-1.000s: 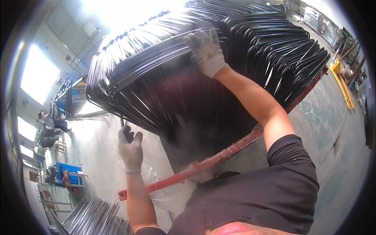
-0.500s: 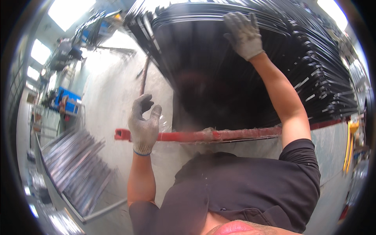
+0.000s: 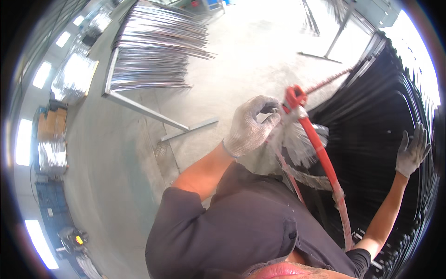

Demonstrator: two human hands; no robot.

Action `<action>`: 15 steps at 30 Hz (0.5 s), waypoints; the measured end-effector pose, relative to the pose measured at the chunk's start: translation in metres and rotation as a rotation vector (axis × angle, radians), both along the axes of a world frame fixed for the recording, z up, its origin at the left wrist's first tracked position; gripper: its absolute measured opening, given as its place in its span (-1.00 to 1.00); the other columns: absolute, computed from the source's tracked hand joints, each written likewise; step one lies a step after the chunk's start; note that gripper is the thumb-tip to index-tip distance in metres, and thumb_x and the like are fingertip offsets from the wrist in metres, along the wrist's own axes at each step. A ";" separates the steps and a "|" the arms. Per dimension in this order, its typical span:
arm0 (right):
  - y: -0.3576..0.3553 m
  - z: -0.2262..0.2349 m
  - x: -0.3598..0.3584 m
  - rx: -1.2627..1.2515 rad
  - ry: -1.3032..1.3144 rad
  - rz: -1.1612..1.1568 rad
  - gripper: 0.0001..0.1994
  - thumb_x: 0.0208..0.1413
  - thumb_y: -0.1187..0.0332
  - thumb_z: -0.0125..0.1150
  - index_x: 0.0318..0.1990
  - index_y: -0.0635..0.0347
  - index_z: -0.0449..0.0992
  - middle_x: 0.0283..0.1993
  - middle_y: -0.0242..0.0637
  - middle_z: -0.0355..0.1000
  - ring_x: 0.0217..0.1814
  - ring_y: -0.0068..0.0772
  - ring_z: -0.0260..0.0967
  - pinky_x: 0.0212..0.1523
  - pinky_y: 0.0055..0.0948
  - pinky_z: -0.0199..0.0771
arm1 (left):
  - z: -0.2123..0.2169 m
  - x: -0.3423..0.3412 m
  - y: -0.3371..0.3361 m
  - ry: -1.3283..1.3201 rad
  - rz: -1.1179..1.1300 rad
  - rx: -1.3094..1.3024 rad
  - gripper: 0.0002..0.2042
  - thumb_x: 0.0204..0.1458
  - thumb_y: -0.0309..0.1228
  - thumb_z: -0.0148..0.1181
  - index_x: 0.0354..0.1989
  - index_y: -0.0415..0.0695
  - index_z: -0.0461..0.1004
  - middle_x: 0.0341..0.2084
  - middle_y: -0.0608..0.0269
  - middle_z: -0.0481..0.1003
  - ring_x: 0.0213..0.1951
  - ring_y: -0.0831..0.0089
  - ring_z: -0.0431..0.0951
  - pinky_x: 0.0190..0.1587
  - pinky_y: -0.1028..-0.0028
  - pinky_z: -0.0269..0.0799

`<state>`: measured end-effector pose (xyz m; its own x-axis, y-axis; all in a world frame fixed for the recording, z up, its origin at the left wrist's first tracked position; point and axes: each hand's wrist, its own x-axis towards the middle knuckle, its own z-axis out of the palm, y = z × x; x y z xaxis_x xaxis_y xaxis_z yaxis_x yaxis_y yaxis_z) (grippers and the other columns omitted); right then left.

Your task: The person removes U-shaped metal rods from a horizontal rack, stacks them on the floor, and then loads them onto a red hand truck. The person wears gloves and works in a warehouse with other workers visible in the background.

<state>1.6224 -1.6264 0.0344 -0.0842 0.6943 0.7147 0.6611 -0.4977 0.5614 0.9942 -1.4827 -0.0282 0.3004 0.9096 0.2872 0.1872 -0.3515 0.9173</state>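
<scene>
My left hand [image 3: 253,124], in a pale knit glove with a greyish palm, is raised next to the end of a red metal bar [image 3: 318,139]. Its fingers curl loosely, with a gap between them and the thumb. Torn clear plastic film [image 3: 302,148] hangs from the bar close by the thumb; whether they touch is hard to tell. My right hand [image 3: 413,151], gloved too, lies spread against a large stack of black frames [image 3: 371,121] at the right. Nothing shows in its grasp.
A grey metal rack [image 3: 139,111] bearing many shiny metal tubes [image 3: 153,46] stands at the far left, its foot reaching over the floor. Another stand [image 3: 337,37] is at the back right. Brown boxes [image 3: 52,124] and wrapped pallets [image 3: 74,76] line the left side.
My view has swung left, so the black stack now sits at the right and the tube rack ahead. My left hand is now beside the red bar's end; the right remains at the stack.
</scene>
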 end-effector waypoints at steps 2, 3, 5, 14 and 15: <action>0.040 0.018 -0.033 0.012 0.047 0.148 -0.46 0.51 0.07 0.39 0.57 -0.20 0.53 0.60 -0.39 0.50 0.66 -0.25 0.43 0.66 0.13 0.35 | -0.011 -0.039 0.017 -0.011 0.102 -0.058 -0.65 0.23 -0.61 0.47 0.19 -0.23 0.66 -0.03 0.16 0.77 0.00 0.38 0.79 0.17 0.34 0.68; 0.061 0.031 -0.054 0.012 0.080 0.221 -0.47 0.51 0.09 0.39 0.56 -0.16 0.54 0.59 -0.36 0.52 0.65 -0.21 0.44 0.64 0.07 0.39 | -0.018 -0.056 0.025 -0.024 0.142 -0.091 -0.66 0.24 -0.60 0.47 0.18 -0.23 0.66 -0.03 0.16 0.77 0.00 0.38 0.79 0.16 0.35 0.68; 0.116 0.056 -0.135 0.007 0.228 0.356 -0.49 0.51 0.16 0.40 0.54 -0.08 0.55 0.55 -0.29 0.55 0.62 -0.16 0.47 0.60 -0.02 0.47 | -0.027 -0.096 0.044 -0.108 0.239 -0.125 -0.68 0.25 -0.61 0.46 0.17 -0.27 0.65 -0.02 0.12 0.75 -0.04 0.40 0.77 0.07 0.39 0.69; 0.342 0.119 -0.478 -0.149 0.362 0.917 -0.43 0.31 0.28 0.59 0.46 0.00 0.63 0.49 -0.20 0.61 0.61 -0.11 0.48 0.64 -0.04 0.44 | -0.094 -0.315 0.177 -0.595 0.513 -0.344 -0.60 0.24 -0.64 0.48 0.23 -0.29 0.57 0.00 0.18 0.66 0.00 0.43 0.67 0.09 0.44 0.66; 0.366 0.125 -0.515 -0.208 0.372 1.009 -0.41 0.27 0.29 0.61 0.45 0.03 0.63 0.50 -0.19 0.60 0.61 -0.09 0.48 0.66 -0.02 0.43 | -0.100 -0.342 0.191 -0.628 0.546 -0.356 -0.60 0.22 -0.66 0.49 0.22 -0.31 0.57 0.03 0.17 0.64 0.04 0.42 0.67 0.12 0.44 0.68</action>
<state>1.1070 -1.2607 0.1595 -0.4852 0.5376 0.6897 0.8569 0.4493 0.2526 0.6526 -1.2921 -0.1282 -0.3165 0.9458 -0.0728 -0.3269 -0.0366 0.9444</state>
